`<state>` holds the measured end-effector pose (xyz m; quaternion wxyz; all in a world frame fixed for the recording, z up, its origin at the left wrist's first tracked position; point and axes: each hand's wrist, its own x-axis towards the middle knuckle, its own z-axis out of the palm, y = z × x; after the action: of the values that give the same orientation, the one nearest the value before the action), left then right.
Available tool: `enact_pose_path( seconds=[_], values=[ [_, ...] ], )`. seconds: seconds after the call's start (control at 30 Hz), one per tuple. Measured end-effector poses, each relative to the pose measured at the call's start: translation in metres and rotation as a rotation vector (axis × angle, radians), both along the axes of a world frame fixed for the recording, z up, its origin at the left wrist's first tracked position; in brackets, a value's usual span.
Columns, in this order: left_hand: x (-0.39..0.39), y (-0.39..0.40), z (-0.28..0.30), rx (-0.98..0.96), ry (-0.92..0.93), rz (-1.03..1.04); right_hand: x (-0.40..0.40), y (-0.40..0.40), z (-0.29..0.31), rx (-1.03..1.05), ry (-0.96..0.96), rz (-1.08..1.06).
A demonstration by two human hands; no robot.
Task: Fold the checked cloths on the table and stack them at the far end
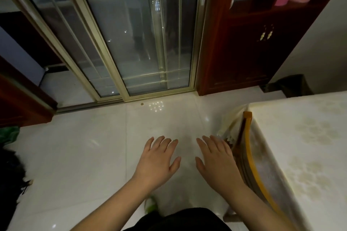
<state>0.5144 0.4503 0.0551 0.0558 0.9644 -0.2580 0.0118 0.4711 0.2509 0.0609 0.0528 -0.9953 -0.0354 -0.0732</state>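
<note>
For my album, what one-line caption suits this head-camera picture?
Both empty hands, left and right, spread over the white tiled floor beside a cloth-covered table; no checked cloths in sight.

Both bare hands are held out palm-down and empty over the pale tiled floor [84,146], the left hand [157,157] and the right hand [216,159] side by side, apart, fingers spread flat. To the right stands the worktop [304,137] under a cream patterned cover, with a yellow wooden chair [251,155] pushed in against its near edge, just beside the right hand. Ahead, a sliding glass door [140,39] meets the floor, and a dark red wooden cabinet [249,47] stands to its right.
</note>
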Motion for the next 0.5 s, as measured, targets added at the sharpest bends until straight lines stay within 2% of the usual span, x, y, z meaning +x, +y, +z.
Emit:
enact_pose_path(
  seconds=[0.5],
  values=[
    [0.231,0.002,0.0,-0.077,0.066,-0.137,0.199,0.005,0.0,-0.054,0.039,-0.176]
  ],
)
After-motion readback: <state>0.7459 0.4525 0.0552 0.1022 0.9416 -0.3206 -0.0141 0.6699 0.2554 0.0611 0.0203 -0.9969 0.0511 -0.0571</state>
